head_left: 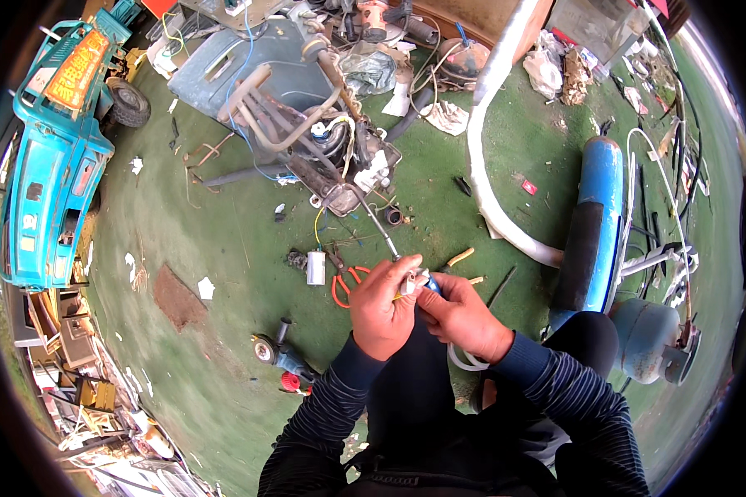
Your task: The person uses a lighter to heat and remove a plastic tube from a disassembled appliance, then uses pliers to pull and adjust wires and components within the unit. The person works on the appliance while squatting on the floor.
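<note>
My left hand [381,306] is closed, thumb and forefinger pinching a small whitish metal fitting [413,283]. Close against it, my right hand [468,316] is curled round a small blue part [433,285], mostly hidden by the fingers, so its kind cannot be made out. From the dismantled unit ahead, a thin metal tube [381,226] reaches down to the fingers of my left hand. Orange-handled scissors [339,286] lie just left of that hand, beside a white cylinder [316,268] with a yellow wire. A pale hose [466,361] loops under my right wrist.
Ahead stands the unit with its bent pipes [282,116]. An angle grinder [278,356] rests on the green floor [224,224] at left. To the right are a blue gas cylinder [598,190], a rounder tank [642,340] and a thick white hose [482,149]. A turquoise vehicle [50,190] is far left.
</note>
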{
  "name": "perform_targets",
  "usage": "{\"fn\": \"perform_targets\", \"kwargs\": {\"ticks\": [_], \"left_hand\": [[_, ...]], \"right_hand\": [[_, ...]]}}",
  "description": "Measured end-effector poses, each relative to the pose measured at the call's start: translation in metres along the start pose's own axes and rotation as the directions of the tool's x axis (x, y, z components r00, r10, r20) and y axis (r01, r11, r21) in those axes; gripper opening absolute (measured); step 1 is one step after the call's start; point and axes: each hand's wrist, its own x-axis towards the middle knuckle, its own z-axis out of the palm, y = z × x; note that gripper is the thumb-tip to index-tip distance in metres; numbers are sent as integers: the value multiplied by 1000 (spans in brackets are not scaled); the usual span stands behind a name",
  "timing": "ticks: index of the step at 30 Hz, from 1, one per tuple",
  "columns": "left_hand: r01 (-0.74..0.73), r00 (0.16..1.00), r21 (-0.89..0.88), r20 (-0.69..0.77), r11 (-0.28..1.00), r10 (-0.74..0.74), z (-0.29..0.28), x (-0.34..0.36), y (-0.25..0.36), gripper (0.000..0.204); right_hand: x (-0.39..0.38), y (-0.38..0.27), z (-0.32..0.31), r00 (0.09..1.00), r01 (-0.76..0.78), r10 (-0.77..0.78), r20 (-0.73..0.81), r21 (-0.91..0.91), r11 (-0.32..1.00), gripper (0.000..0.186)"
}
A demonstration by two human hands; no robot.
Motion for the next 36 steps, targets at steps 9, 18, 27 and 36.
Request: {"fn": "perform_targets", "kwargs": {"ticks": [9, 18, 27, 36], "left_hand": [[208, 921, -165, -300, 964, -250, -18, -27, -15, 36], [458, 563, -461, -512, 760, -649, -75, -24, -71, 27], [340, 574, -502, -559, 795, -598, -76, -18, -154, 23], [373, 550, -546, -521, 750, -653, -53, 7, -144, 18]], "right_hand": [[41, 19, 26, 992, -62, 51, 116, 90, 994, 23], [69, 11, 39, 962, -165, 128, 240, 141, 976, 24], [72, 12, 52, 958, -150, 116, 261, 114, 982, 18], [73, 8, 28, 958, -172, 135, 254, 129, 977, 17]]}}
